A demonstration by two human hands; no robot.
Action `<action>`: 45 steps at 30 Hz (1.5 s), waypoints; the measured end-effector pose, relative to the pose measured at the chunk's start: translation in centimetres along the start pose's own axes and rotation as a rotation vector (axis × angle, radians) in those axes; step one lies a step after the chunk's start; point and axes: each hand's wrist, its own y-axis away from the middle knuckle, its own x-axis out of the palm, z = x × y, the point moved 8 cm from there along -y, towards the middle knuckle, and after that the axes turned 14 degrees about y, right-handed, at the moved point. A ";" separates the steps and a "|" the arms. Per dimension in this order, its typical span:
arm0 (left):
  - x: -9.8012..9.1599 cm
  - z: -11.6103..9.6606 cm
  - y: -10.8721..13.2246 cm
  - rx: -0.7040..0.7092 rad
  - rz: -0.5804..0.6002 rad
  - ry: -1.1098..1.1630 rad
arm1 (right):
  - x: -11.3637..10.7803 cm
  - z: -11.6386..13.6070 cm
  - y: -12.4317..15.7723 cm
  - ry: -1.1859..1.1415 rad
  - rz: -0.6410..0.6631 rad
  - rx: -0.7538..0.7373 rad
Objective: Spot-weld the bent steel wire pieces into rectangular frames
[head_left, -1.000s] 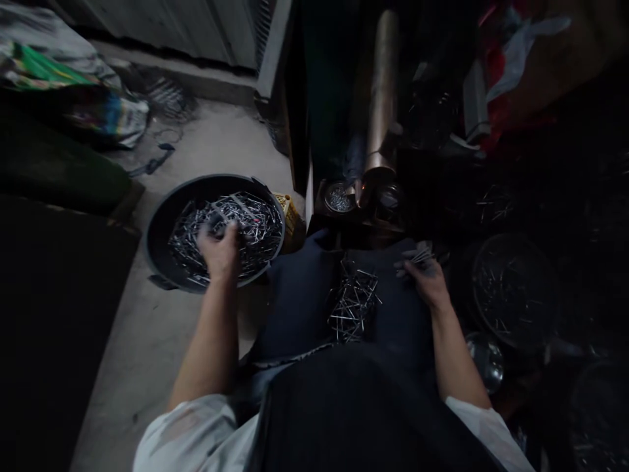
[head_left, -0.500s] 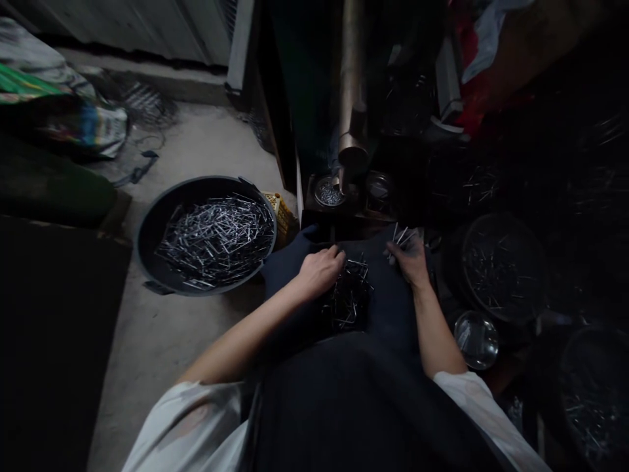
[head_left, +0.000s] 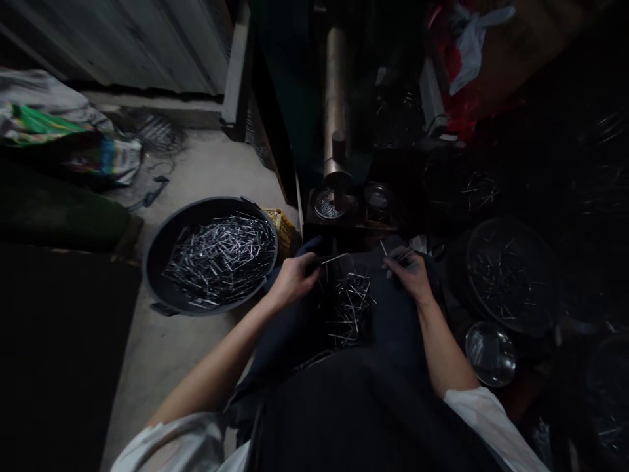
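My left hand (head_left: 296, 278) pinches a thin bent metal rod (head_left: 337, 258), its free end pointing right over my lap. Closed around a few similar thin metal rods is my right hand (head_left: 409, 272), beside my right thigh; one rod sticks up past the fingers. Between the two hands a heap of metal rods (head_left: 352, 305) lies in my lap on dark cloth. Ahead stands a machine with a metal cylinder (head_left: 337, 111), and below its tip sits a small round dish (head_left: 328, 204) of tiny metal pieces.
A black basin (head_left: 153, 262) full of metal rods stands at my left, beside a yellow crate (head_left: 281, 226). To the right are a dark tub (head_left: 511, 321) with more rods and a shiny round bowl (head_left: 490, 354). Sacks (head_left: 88, 141) lie on the floor, far left.
My left hand has come up from the lap heap and moved left, now with a rod showing in its fingers. The right hand still grips its rods. The whole view has shifted slightly.
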 end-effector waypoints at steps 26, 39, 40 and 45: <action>2.7 0.6 0.8 -0.278 -0.307 0.910 | 7.4 8.8 0.4 0.386 0.214 -0.717; 1.8 -1.0 0.9 -0.248 -0.341 0.990 | 7.0 11.1 -0.5 0.330 0.264 -0.777; 1.7 -1.0 0.9 -0.244 -0.347 0.996 | 6.9 11.3 -0.6 0.332 0.267 -0.780; 1.3 -1.1 0.6 -0.219 -0.371 0.987 | 6.9 12.1 -1.1 0.320 0.296 -0.800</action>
